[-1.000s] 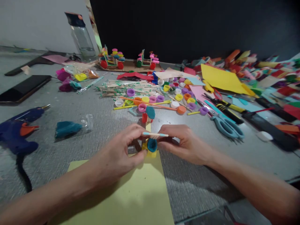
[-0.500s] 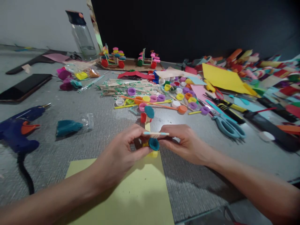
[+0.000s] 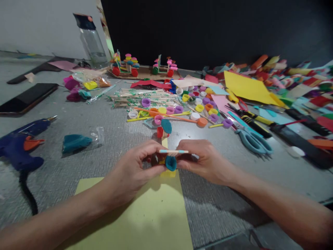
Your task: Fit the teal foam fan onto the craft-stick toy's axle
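A small toy vehicle (image 3: pixel 164 141) of wooden sticks and bottle caps stands in the middle, pointing away from me. A wooden stick (image 3: pixel 173 151) with pale blue bands lies across it. My left hand (image 3: pixel 130 172) pinches its left end, and my right hand (image 3: pixel 209 161) grips its right end. A hollow teal clay piece (image 3: pixel 171 163) sits at the near end, above a yellow cap (image 3: pixel 168 173). At the far end are a teal clay disc (image 3: pixel 166 126) and a red cap (image 3: pixel 159 132). My fingers hide the vehicle's middle and some fingertips.
Yellow-green paper (image 3: pixel 135 218) lies under my forearms. On the left are a blue glue gun (image 3: pixel 18 142), a teal clay packet (image 3: pixel 76 143) and a phone (image 3: pixel 27 99). Loose caps (image 3: pixel 199 108), wrapped sticks (image 3: pixel 130 97), scissors (image 3: pixel 255 140) and pliers (image 3: pixel 256 116) lie beyond and to the right.
Both hands and the stick have dropped slightly lower in view. The near teal piece has shifted down a little, covering more of the yellow cap. Both grips remain closed.
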### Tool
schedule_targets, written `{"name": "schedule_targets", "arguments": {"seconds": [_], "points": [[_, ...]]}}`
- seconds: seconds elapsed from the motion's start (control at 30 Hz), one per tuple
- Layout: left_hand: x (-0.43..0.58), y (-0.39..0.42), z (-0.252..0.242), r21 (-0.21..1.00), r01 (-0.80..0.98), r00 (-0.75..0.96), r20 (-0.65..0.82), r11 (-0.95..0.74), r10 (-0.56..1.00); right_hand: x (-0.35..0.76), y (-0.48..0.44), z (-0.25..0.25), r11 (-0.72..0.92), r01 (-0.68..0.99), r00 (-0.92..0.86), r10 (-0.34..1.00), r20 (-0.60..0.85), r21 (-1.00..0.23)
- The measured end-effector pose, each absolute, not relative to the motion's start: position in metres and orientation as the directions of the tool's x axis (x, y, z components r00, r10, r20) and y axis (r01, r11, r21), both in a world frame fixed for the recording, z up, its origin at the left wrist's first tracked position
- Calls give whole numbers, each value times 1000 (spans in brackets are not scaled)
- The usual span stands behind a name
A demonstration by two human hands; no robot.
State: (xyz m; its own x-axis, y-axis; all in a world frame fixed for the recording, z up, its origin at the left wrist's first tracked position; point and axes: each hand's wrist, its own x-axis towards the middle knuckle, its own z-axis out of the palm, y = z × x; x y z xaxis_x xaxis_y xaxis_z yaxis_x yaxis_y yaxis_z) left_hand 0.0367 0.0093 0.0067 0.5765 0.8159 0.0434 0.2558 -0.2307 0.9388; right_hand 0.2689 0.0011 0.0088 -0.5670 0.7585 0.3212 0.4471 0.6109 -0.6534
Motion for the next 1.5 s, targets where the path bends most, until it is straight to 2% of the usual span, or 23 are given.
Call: {"name": "schedule_targets", "arguments": {"seconds": [0.47,0.77,1.03,1.27,1.5], "points": [[39,8,5,954,232,567,28,-192,823,272,5,3,702,485,-612,699,371,-521],[36,7,-1,953,207,569,65,-220,820,271,1,-1,787,566,-639,607,473,-244],[36,7,-4,941,202,578,111,-273,808,270,2,-2,810,570,-665,553,502,-137],[38,5,-3,954,185,572,90,-235,815,274,2,-2,815,578,-679,512,526,-46],[37,1,-14,951,202,492,107,-233,864,273,1,3,802,587,-689,427,585,107]]}}
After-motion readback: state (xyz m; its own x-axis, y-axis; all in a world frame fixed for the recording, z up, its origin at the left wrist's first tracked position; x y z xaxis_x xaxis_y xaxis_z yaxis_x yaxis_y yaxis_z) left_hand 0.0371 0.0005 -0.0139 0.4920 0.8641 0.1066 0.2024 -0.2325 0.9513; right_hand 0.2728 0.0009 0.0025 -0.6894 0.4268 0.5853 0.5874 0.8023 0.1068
